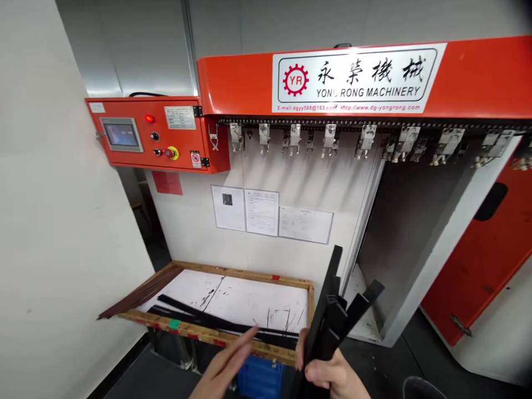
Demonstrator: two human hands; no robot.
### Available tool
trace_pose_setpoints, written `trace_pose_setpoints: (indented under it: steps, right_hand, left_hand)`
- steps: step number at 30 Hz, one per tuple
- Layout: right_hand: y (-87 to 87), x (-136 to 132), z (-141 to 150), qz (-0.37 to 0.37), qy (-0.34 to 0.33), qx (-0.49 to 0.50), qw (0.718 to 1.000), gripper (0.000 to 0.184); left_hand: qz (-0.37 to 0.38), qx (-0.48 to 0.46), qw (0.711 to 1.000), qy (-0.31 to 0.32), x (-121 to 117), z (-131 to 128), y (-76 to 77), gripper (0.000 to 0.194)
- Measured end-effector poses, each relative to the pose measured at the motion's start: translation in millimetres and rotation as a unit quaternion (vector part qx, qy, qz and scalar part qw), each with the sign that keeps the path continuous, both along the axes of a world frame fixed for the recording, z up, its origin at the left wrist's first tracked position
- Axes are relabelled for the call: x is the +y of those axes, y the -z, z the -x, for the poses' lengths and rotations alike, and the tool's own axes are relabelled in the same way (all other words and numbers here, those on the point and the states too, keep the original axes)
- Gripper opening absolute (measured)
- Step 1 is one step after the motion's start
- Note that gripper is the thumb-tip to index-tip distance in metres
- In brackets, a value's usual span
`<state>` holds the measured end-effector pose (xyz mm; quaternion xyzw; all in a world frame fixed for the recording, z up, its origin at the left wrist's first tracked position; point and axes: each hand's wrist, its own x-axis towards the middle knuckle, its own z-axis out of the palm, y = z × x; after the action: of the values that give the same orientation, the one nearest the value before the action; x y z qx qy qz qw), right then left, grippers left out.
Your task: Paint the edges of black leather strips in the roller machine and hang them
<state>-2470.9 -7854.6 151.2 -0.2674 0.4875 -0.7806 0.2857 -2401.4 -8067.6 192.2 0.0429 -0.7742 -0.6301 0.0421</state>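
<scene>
My right hand (pixel 330 372) is closed around a bundle of black flat strips (pixel 332 310) that fan upward at the bottom centre. My left hand (pixel 226 367) is open with fingers stretched toward the strips, just left of the bundle and not touching it. Behind the hands lies a wooden-framed white tray (pixel 233 271) with more black strips (pixel 216 318) lying along its near edge. Overhead, a row of metal clips (pixel 332 138) hangs from the orange machine (pixel 477 77).
An orange control box (pixel 155 133) with a screen and buttons is at left. Paper sheets (pixel 261 213) are stuck on the white panel. A blue bin (pixel 260 377) sits under the tray. An orange door (pixel 486 260) stands open at right beside a dark chamber opening.
</scene>
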Motion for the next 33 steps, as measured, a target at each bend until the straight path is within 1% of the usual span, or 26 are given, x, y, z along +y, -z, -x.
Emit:
trace_pose_setpoints:
  steps: [1,3,4,5,6,9,11,13,14,16,19,21,23,25,27,29,31,33]
  right_hand:
    - [3.0,-4,-4,0.003,0.002,-0.025,1.0,0.037]
    - [11.1,-9,-9,0.005,0.02,-0.078,0.997,0.043]
    - [15.0,-10,-11,0.003,0.036,-0.103,0.994,0.046]
    - [18.2,-11,-12,-0.002,0.058,-0.122,0.991,0.049]
    - [20.4,-11,-14,-0.008,0.085,-0.132,0.988,0.05]
    - [22.0,-10,-18,-0.018,0.181,-0.119,0.976,0.052]
    - [20.5,-7,-20,-0.017,0.235,-0.094,0.967,0.05]
    - [17.2,-3,-20,-0.01,0.278,-0.072,0.958,0.056]
    - [14.7,0,-20,-0.002,0.299,-0.062,0.952,0.059]
    - [8.2,5,-18,0.011,0.325,-0.047,0.944,0.062]
    - [-1.4,7,-14,0.003,0.333,-0.042,0.942,0.055]
    - [-5.2,3,-13,0.0,0.344,-0.051,0.938,0.053]
    - [-7.1,-1,-11,0.021,0.372,-0.063,0.926,0.056]
    - [-9.1,-4,-10,0.05,0.393,-0.061,0.916,0.059]
    - [-12.9,-6,-9,0.074,0.385,-0.034,0.919,0.058]
    - [-19.3,-8,-7,0.09,0.369,0.0,0.925,0.06]
    - [-27.8,-10,-3,0.097,0.368,0.018,0.924,0.065]
    - [-37.3,-14,3,0.093,0.376,0.031,0.921,0.064]
  left_hand:
    - [-0.018,-0.005,0.998,0.062,8,1,-3.2,0.041]
    - [-0.064,-0.008,0.978,0.199,29,9,-9.8,0.041]
    - [-0.085,-0.003,0.966,0.244,40,15,-12.1,0.038]
    - [-0.102,0.007,0.96,0.261,52,21,-13.2,0.035]
    - [-0.117,0.024,0.962,0.247,62,26,-12.8,0.032]
    - [-0.156,0.074,0.974,0.147,87,33,-5.2,0.031]
    - [-0.165,0.084,0.979,0.083,95,32,1.6,0.034]
    - [-0.157,0.085,0.983,0.035,97,29,6.8,0.037]
    - [-0.153,0.088,0.984,0.02,98,28,8.8,0.039]
    - [-0.147,0.094,0.985,0.018,99,28,12.6,0.044]
    - [-0.138,0.086,0.986,0.04,105,30,18.3,0.055]
    - [-0.128,0.08,0.988,0.039,112,32,20.4,0.065]
    - [-0.12,0.077,0.989,0.032,119,34,19.2,0.074]
    - [-0.107,0.093,0.99,0.026,125,36,14.6,0.08]
    - [-0.103,0.14,0.984,0.025,130,39,8.8,0.078]
    - [-0.11,0.192,0.974,0.046,135,41,4.4,0.072]
    - [-0.136,0.22,0.964,0.062,139,44,3.0,0.07]
    - [-0.169,0.228,0.956,0.073,142,46,3.4,0.072]
